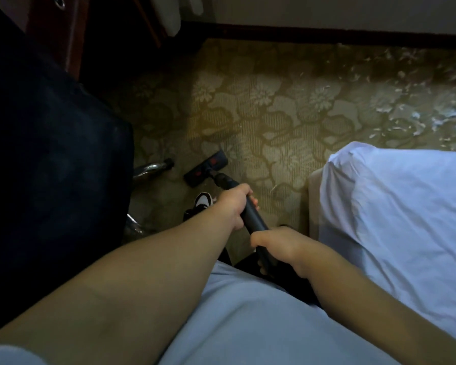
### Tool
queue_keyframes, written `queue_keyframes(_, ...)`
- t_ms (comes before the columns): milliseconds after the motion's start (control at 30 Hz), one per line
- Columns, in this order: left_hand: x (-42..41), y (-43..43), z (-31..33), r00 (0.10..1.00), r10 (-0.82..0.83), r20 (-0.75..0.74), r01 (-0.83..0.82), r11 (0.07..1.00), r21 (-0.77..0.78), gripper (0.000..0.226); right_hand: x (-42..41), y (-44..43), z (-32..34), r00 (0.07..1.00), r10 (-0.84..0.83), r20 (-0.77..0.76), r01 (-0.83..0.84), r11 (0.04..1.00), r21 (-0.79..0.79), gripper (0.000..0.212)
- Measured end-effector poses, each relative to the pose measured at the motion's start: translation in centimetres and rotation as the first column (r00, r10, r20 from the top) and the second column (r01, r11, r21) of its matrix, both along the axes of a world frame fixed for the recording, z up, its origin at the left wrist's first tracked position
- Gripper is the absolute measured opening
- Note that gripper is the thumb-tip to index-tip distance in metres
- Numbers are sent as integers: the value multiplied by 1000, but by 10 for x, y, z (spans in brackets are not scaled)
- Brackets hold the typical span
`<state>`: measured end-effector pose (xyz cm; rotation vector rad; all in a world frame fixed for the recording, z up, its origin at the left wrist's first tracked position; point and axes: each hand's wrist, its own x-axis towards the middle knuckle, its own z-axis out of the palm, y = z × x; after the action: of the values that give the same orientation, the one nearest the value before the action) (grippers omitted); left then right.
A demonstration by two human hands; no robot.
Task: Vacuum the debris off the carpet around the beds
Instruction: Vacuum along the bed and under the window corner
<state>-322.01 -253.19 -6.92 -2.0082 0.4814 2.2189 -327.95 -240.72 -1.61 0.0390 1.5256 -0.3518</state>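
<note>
From the head camera, the left hand (234, 206) and the right hand (279, 248) both curl around the black vacuum tube (253, 216), left ahead of right. Beyond the left hand the vacuum head (205, 168) lies flat on the flowered carpet (274, 106). Pale debris (432, 111) speckles the carpet well ahead and to the right of the hands, near the dark baseboard (327, 38). A bed (395, 206) with a white sheet sits just right of the right hand. A dark chair (50, 154) stands left of the left hand, and a shoe (203, 201) is just beside it.
</note>
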Motion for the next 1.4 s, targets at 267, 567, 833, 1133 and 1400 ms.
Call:
queue_keyframes(267, -2, 114, 12, 1000, -13, 25, 12, 999, 51, 12, -11, 106, 27, 995, 98, 15, -98, 995, 29, 39)
queue_keyframes(567, 46, 153, 19, 998, -64, -25, 66, 989, 130, 10, 39, 155, 33, 997, 65, -35, -63, 996, 58, 43)
queue_keyframes(833, 149, 144, 26, 989, 57, -134, -41, 992, 115, 6, 138, 144, 46, 980, 133, -145, -138, 990, -22, 35)
queue_keyframes(1133, 235, 98, 11, 993, 104, -51, -102, 994, 42, 8, 218, 94, 25, 975, 178, -129, -187, 981, -56, 34)
queue_keyframes(1400, 185, 112, 8, 999, 34, 12, -34, 997, 63, 11, 175, 116, 16, 994, 67, -83, -71, 997, -43, 32)
